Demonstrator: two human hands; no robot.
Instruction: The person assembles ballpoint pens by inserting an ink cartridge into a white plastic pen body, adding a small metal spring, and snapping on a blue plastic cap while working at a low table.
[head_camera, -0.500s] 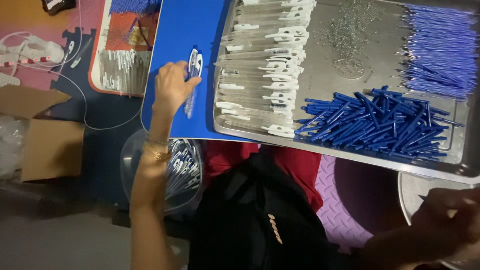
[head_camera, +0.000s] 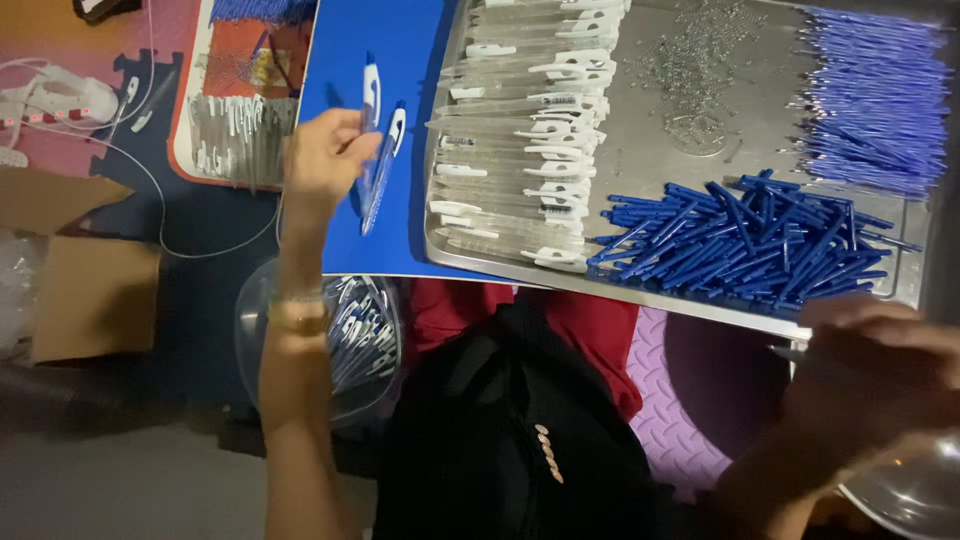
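where the blue board (head_camera: 405, 150) lies at the upper middle of the frame, i see the left hand (head_camera: 322, 160) raised over its left edge, its fingers (head_camera: 352, 148) pinched closed on a clear pen with a white clip (head_camera: 382, 168). a second pen of the same kind (head_camera: 370, 92) lies flat on the board just above it. right of the board, a metal tray (head_camera: 720, 150) carries a row of clear pen barrels (head_camera: 520, 140) along its left side, a heap of blue pen parts (head_camera: 745, 240) at its lower right, thin blue refills (head_camera: 880, 100) at its upper right, and small metal springs (head_camera: 700, 60) between them. below the left wrist, a clear bowl (head_camera: 350, 340) holds finished pens. the right hand (head_camera: 860, 370) sits blurred at the lower right of the frame, beside the tray's corner; i cannot tell whether its fingers are open or closed.
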